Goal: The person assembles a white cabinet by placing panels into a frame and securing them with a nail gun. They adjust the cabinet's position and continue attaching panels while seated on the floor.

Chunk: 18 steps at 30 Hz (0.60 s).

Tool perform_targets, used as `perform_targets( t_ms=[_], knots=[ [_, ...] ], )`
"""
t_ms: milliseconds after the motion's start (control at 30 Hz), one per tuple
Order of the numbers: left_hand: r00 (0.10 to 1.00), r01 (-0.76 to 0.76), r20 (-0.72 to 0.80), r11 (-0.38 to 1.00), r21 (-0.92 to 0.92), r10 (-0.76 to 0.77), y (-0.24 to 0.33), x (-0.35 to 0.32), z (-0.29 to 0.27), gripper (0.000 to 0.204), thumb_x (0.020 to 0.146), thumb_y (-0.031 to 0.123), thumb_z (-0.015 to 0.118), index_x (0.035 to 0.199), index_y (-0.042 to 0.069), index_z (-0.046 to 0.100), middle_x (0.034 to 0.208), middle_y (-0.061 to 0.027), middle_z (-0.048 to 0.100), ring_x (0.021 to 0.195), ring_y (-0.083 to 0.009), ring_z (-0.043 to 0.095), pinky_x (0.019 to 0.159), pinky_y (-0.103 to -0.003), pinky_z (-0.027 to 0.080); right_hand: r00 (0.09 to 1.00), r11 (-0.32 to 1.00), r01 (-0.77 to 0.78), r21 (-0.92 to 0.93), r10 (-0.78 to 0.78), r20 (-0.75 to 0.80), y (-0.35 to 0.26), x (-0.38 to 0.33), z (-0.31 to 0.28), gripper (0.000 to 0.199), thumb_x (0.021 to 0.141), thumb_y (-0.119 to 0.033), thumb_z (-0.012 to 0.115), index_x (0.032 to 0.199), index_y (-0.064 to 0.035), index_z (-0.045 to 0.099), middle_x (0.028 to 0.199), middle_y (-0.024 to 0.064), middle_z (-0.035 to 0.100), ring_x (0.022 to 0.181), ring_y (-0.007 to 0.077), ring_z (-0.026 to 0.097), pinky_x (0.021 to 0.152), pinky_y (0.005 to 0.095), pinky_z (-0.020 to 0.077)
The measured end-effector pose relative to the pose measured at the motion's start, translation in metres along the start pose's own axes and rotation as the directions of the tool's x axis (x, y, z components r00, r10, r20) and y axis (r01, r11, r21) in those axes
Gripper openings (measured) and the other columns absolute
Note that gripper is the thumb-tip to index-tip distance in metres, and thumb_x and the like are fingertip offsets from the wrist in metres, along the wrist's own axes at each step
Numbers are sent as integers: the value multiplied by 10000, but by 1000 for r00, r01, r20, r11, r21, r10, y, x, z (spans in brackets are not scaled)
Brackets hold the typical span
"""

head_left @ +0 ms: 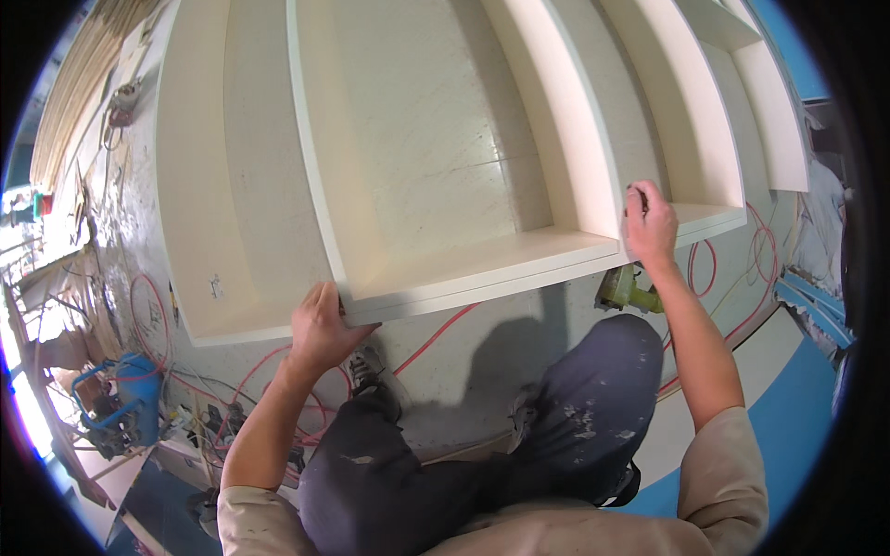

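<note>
Head view: I stand over a cream-coloured shelf unit that lies on its back on the floor. My left hand is clenched on the unit's near lower corner, fingers wrapped under the front edge. My right hand grasps the near end of an upright divider panel, fingers hooked over its edge.

Step in hand, as I judge it: holding and positioning the unit by its near edge. The next move calls for a firm, even grip on both sides.

A nail gun lies on the floor just under the near edge, beside red hoses. A blue compressor stands well apart at my left.
</note>
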State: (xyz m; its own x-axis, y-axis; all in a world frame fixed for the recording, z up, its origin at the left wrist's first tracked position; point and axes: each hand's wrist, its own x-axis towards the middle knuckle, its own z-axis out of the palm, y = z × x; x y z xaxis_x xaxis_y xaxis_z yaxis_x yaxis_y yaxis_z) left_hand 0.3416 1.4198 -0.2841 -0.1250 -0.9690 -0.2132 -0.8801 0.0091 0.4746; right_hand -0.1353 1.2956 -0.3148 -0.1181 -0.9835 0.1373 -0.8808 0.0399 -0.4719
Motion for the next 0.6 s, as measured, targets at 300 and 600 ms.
perform_targets(
  t_ms=[300, 600],
  knots=[
    [979, -200, -62, 977, -68, 196, -12, 1, -2, 465, 695, 251, 847, 865, 22, 480, 816, -130, 558, 794, -342, 582, 619, -428, 477, 989, 966, 144, 214, -148, 1, -64, 6, -8, 135, 924, -78, 579, 1033, -9, 619, 889, 84, 654, 831, 174, 621, 762, 315, 495],
    [975, -220, -49, 969, -110, 216, -15, -3, -5, 432, 684, 186, 837, 921, 15, 519, 862, -162, 574, 810, -364, 580, 657, -441, 474, 617, 883, 306, 357, -469, 631, -270, -97, 82, 316, 830, -315, 705, 994, -48, 660, 924, 135, 628, 947, 334, 615, 820, 461, 494]
  ],
)
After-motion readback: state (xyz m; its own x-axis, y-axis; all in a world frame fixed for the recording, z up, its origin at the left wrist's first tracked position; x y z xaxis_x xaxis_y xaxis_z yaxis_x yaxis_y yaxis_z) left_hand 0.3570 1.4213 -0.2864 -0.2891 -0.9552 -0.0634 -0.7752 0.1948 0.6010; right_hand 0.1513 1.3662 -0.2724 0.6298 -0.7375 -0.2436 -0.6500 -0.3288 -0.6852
